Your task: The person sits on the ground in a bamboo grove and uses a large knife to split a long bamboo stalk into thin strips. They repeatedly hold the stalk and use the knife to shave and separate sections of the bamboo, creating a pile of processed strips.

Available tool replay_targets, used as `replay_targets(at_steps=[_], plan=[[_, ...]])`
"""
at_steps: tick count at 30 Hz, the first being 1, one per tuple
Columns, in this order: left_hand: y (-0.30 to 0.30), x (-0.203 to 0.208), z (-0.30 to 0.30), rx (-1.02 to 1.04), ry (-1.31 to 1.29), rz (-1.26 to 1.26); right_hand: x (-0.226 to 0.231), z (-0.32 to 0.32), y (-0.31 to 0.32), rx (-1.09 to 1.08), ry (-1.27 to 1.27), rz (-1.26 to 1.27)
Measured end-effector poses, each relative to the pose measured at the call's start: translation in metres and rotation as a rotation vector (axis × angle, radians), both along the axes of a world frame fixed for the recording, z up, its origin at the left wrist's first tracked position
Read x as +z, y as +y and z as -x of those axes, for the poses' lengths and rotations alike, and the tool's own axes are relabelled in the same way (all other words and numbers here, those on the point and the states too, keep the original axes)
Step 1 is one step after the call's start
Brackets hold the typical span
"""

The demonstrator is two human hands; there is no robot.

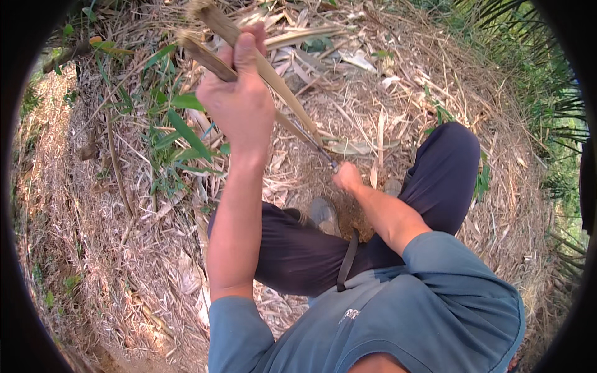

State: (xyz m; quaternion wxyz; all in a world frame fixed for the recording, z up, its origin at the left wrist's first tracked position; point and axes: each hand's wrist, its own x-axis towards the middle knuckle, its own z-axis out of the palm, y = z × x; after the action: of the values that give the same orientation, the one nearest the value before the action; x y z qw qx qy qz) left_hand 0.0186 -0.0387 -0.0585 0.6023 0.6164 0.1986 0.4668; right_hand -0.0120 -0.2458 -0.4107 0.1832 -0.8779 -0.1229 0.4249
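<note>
My left hand (239, 102) is raised at the upper left, its fingers closed on a split bamboo stick. One half (286, 93) runs past the fingers on their right, the other half (204, 57) juts out to the left of the thumb. They spread apart at the top and come together lower down. Near the ground between my knees, my right hand (349, 177) is closed round the handle of what looks like a knife (320, 149). Its narrow dark blade points up and left, between or against the two halves; exactly how it touches them cannot be made out.
Dry leaves and stalks (367, 93) cover the ground. Green leafy shoots (186, 133) grow left of my raised forearm. My bent legs in dark trousers (444, 168) flank the work, with a grey shoe (324, 216) between them. A dark strap (348, 261) hangs at my waist.
</note>
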Motion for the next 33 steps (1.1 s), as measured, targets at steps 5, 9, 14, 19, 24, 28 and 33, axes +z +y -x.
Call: replay_targets(at_steps=[5,9,14,19,24,28,33], plan=[[0.029,-0.004,0.003,0.033,-0.008,0.034,-0.038,-0.026,-0.009,0.023,0.271,-0.121],[0.038,-0.003,0.007,0.068,0.011,0.066,-0.062,-0.016,-0.012,-0.113,0.276,-0.083],[0.045,0.0,0.004,0.075,-0.015,0.137,-0.071,-0.024,-0.026,-0.249,0.315,-0.059],[0.063,-0.009,0.013,0.047,-0.04,0.142,0.025,-0.024,0.029,-0.304,-0.343,0.1],[0.063,-0.008,0.012,0.028,-0.002,0.148,0.1,-0.066,0.087,-0.113,-0.546,-0.718],[0.063,-0.008,0.011,-0.027,-0.003,0.139,0.151,-0.104,0.109,0.258,-0.468,-0.604],[0.075,-0.009,0.017,-0.015,0.07,0.143,0.146,-0.137,0.107,0.277,-0.421,-0.627]])
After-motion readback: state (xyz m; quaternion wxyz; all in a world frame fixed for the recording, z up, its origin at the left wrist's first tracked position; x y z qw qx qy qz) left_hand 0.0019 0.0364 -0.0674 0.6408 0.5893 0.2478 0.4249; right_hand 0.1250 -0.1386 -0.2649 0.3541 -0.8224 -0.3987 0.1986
